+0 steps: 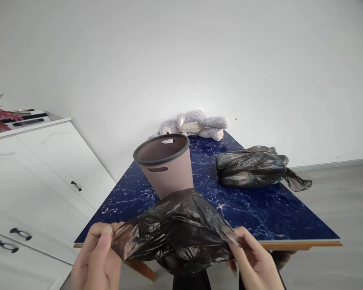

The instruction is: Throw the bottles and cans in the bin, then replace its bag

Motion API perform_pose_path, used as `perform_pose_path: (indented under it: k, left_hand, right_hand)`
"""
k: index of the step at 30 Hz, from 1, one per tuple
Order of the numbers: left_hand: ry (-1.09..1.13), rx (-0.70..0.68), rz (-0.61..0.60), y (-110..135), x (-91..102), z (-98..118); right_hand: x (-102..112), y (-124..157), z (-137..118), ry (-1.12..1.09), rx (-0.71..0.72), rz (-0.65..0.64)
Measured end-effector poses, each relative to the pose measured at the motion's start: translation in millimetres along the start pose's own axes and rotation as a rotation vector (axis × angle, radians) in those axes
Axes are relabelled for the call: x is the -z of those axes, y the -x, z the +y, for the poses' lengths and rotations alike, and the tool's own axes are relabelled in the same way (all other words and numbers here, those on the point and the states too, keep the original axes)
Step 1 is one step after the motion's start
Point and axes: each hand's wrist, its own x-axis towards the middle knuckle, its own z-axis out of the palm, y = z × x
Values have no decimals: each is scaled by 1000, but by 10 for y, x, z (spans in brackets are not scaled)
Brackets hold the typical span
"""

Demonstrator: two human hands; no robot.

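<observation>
A thin black plastic garbage bag is stretched between my two hands in front of the table's near edge. My left hand pinches its left side between thumb and fingers. On the other side, my right hand grips the right edge, some fingers hidden behind the plastic. Just beyond the bag stands a mauve trash can with a dark grey rim and cut-out handles. The bag covers part of the can's base from my view. The visible inside of the can shows bare wall.
The blue marble-patterned table holds a filled, knotted black bag at right and a grey plush toy at the back against the wall. A white cabinet stands left, with red decorative flowers on top.
</observation>
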Motion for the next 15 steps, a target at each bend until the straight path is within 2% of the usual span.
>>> perform_pose_path:
  k: [3, 6, 10, 12, 15]
  left_hand:
    - [152, -6, -49, -74, -59, 76]
    - [288, 12, -119, -181, -141, 192]
    - [394, -29, -233, -322, -280, 448]
    - [443, -37, -269, -362, -342, 570]
    - [520, 21, -254, -372, -399, 663]
  right_hand:
    - [86, -10, -12, -22, -15, 84]
    - [237, -81, -102, 39, 31, 94]
    - [519, -300, -435, 218, 166, 124]
    - [669, -442, -629, 323, 230, 185]
    - [829, -617, -873, 475, 318, 268]
